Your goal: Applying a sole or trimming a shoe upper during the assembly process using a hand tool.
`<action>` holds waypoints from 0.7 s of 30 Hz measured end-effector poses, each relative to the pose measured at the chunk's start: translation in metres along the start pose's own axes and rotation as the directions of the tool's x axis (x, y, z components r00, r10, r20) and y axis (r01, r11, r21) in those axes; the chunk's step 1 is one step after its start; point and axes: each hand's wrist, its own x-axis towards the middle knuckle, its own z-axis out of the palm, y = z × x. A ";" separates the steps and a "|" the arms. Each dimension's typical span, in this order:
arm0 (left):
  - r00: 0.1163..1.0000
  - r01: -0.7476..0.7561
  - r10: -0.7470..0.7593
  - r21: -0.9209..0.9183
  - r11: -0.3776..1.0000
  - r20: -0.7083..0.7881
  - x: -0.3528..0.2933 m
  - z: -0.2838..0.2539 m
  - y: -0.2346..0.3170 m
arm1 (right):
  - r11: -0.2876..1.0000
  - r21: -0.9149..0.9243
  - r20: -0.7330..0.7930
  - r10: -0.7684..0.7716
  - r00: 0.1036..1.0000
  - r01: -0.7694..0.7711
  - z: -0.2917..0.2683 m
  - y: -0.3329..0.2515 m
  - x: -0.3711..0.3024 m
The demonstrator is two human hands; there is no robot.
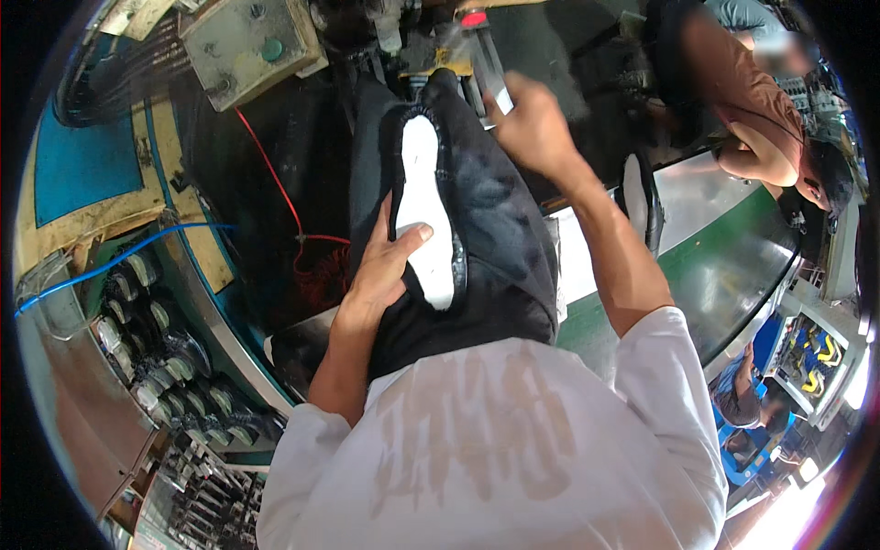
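Note:
Sole side up, a black shoe upper with a white bottom (426, 197) lies lengthwise across my dark-trousered lap. My left hand (380, 266) grips its near half, thumb pressed on the white bottom and fingers wrapped under the black edge. Beyond the toe end and to the right, my right hand (534, 124) is closed in a fist, slightly blurred. A flat silver tool with a red end (489, 64) runs up and away from that fist. Its exact kind cannot be made out, and the fingers hide its lower part.
A grey control box with a green button (252, 55) stands at the far left. Racks of shoe parts (179, 367) line the left side. Another black shoe with a white bottom (639, 197) rests by the metal-edged green bench (632, 266). Another person's arm (761, 137) is at the right.

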 end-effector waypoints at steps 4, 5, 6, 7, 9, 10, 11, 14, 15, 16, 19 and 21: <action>0.999 -0.036 0.036 0.046 0.998 0.001 0.007 0.000 -0.005 | 0.895 -0.429 0.172 -0.048 0.984 0.119 0.049 0.019 -0.016; 0.999 -0.047 0.047 0.041 0.998 0.000 0.010 0.001 -0.004 | 0.867 -0.475 0.299 -0.005 0.954 0.153 0.046 0.016 -0.014; 0.999 -0.030 0.032 0.068 0.997 -0.020 0.006 0.001 -0.005 | 0.838 -0.511 0.423 0.054 0.904 0.190 0.040 0.007 -0.015; 0.999 -0.012 0.016 0.094 0.995 -0.041 0.003 0.001 -0.005 | 0.883 -0.438 0.350 -0.004 0.937 0.167 0.024 0.001 -0.007; 0.998 -0.042 0.048 0.134 0.990 -0.038 0.004 0.005 -0.003 | 0.973 -0.160 0.058 -0.156 0.986 0.163 0.005 -0.008 0.009; 0.997 -0.070 0.076 0.176 0.982 -0.030 0.002 0.004 -0.004 | 0.983 0.179 -0.145 -0.011 0.989 0.037 0.009 -0.020 0.008; 0.997 -0.066 0.070 0.178 0.982 -0.016 0.003 0.006 -0.004 | 0.992 0.122 -0.181 0.004 0.984 0.018 0.024 -0.010 0.004; 0.990 -0.137 0.139 0.217 0.966 0.006 0.013 0.002 -0.007 | 0.886 -0.422 0.477 0.037 0.878 0.192 0.048 0.024 0.002; 0.990 -0.138 0.144 0.247 0.959 -0.004 0.012 -0.001 -0.009 | 0.883 -0.420 0.450 0.001 0.893 0.211 0.034 0.010 0.011; 0.989 -0.139 0.149 0.277 0.951 -0.014 0.012 -0.003 -0.010 | 0.879 -0.418 0.423 -0.037 0.905 0.231 0.017 -0.004 0.021; 0.991 -0.105 0.124 0.286 0.953 -0.049 0.001 0.009 0.002 | 0.990 0.113 -0.101 -0.077 0.992 0.088 0.018 -0.011 0.017; 0.996 -0.076 0.083 0.234 0.969 -0.020 0.009 0.013 0.004 | 0.959 -0.277 0.044 -0.042 0.998 0.053 0.038 0.017 0.001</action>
